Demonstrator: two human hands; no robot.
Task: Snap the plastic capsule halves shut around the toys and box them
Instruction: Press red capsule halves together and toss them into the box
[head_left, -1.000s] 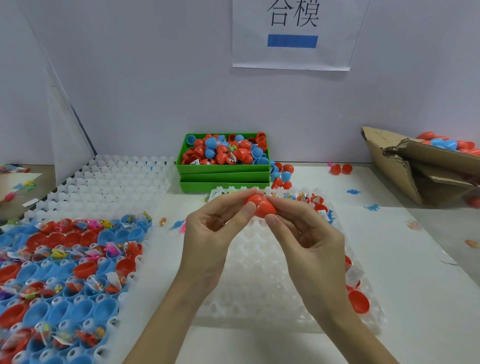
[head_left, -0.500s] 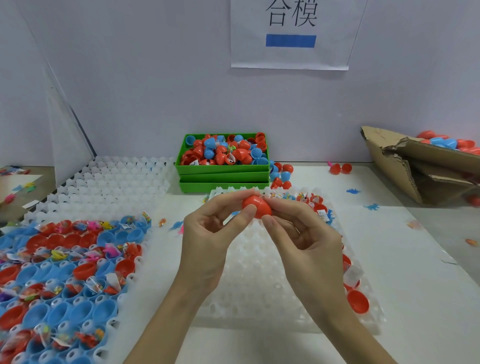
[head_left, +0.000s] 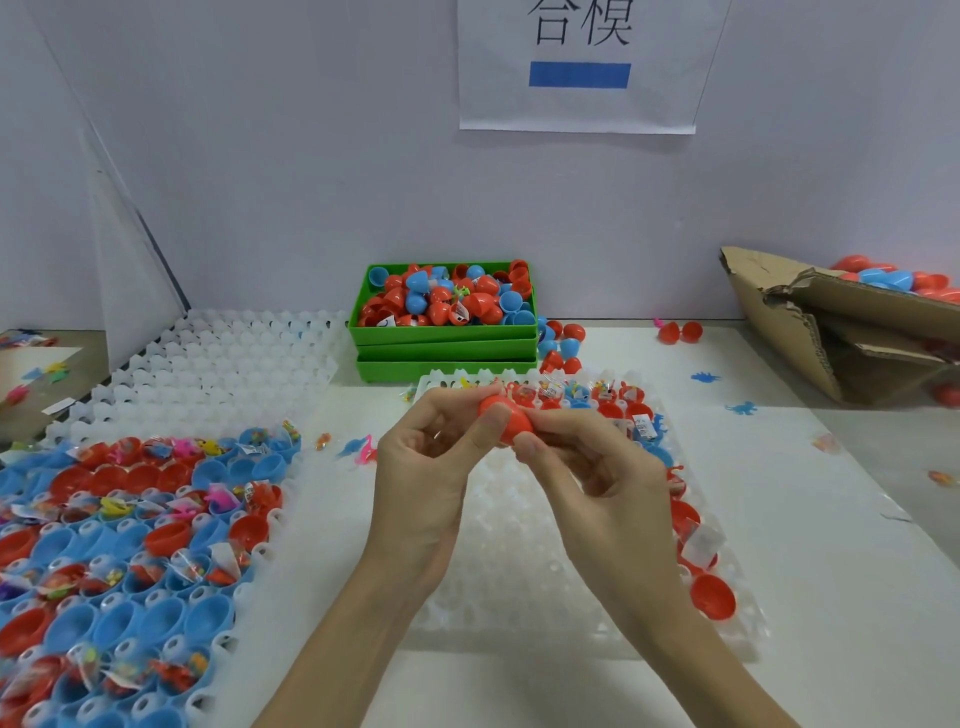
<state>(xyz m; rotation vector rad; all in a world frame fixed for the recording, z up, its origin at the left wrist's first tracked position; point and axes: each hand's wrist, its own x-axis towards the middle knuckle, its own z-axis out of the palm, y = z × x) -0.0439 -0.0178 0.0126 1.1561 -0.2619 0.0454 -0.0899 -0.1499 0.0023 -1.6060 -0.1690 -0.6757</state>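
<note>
Fingers of both hands pinch one red capsule (head_left: 505, 419) from opposite sides, held in the air over the middle white tray (head_left: 519, 571). Left hand (head_left: 423, 483) has thumb and index curled round its near-left side; right hand (head_left: 597, 483) pinches the right end. Compared with a second ago the capsule sits in much the same spot, thumbs shifted slightly, so the squeeze looks ongoing; whether the halves have clicked shut I cannot tell, the seam is hidden by fingers. Judgement: closing step nearly done, boxing not yet done.

Surface: white table (head_left: 805, 571), grey partition wall (head_left: 311, 182) behind with a paper sign (head_left: 576, 67). Big left tray (head_left: 208, 364) holds many open blue and red halves with bagged toys. Cardboard box (head_left: 779, 322) at far right, tipped, holds closed capsules; likely the destination. Green bin (head_left: 441, 332) at back centre is full of loose halves. Middle tray keeps a few filled red halves along its far and right edges, one open red half (head_left: 712, 596) near the right corner. Small loose toys (head_left: 743, 408) are scattered on the table.
</note>
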